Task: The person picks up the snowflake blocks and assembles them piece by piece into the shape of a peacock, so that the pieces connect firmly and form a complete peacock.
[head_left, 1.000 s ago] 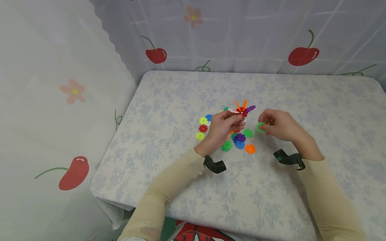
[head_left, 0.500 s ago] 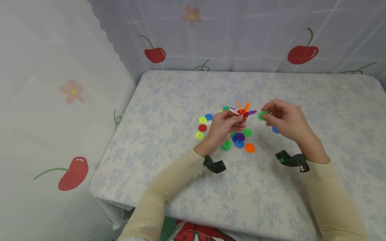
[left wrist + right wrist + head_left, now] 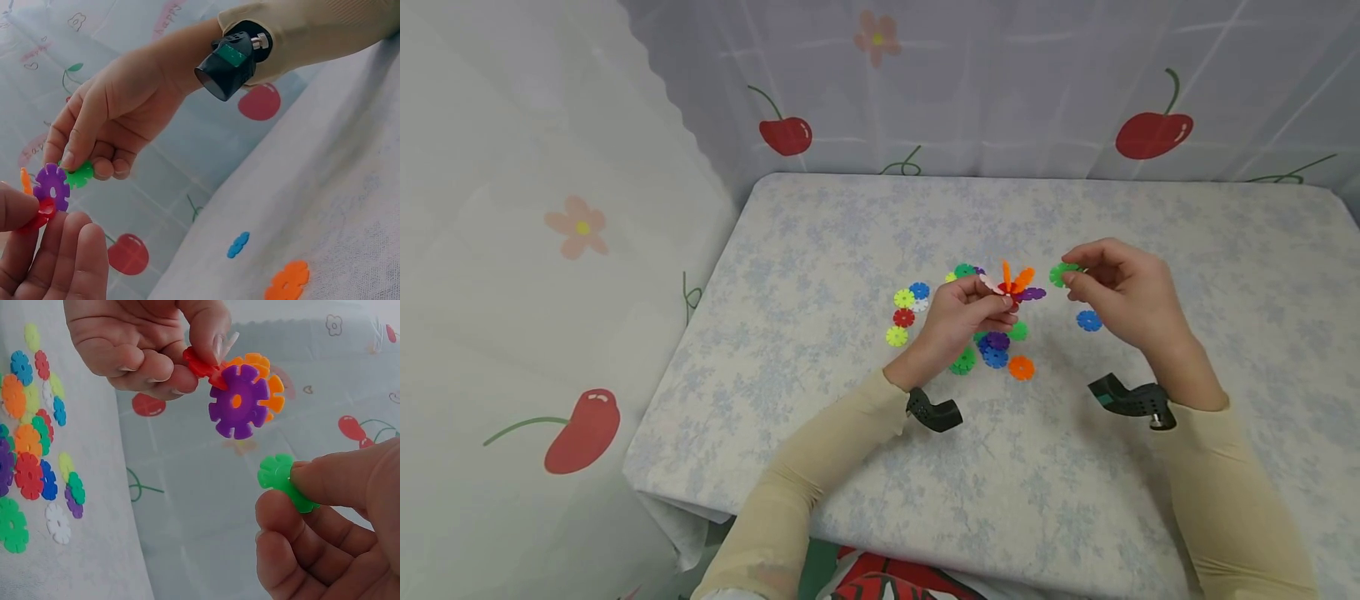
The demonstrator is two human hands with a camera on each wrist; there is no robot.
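in the head view, the left hand (image 3: 961, 315) pinches one red disc (image 3: 1013, 295); the right hand (image 3: 1127, 293) pinches one green disc (image 3: 1063, 275), apart from it, both above the table (image 3: 850, 433). left wrist: one blue disc (image 3: 238, 245), one loose orange disc (image 3: 289, 282) lie below. right wrist: one purple disc (image 3: 239, 403) joins the red; the pile (image 3: 29, 476) overlaps, hard to count.

The head camera looks forward and down from above, taking in most of the tabletop (image 3: 820, 242). The left wrist camera (image 3: 936, 413) looks closely past the left grip (image 3: 964, 310) toward the right grip (image 3: 1129, 292); the right wrist camera (image 3: 1129, 400), also near, faces back across, the tabletop standing sideways. Both share the purple disc (image 3: 227, 415) and green disc (image 3: 275, 472), though the left one's exact tilt is unclear.
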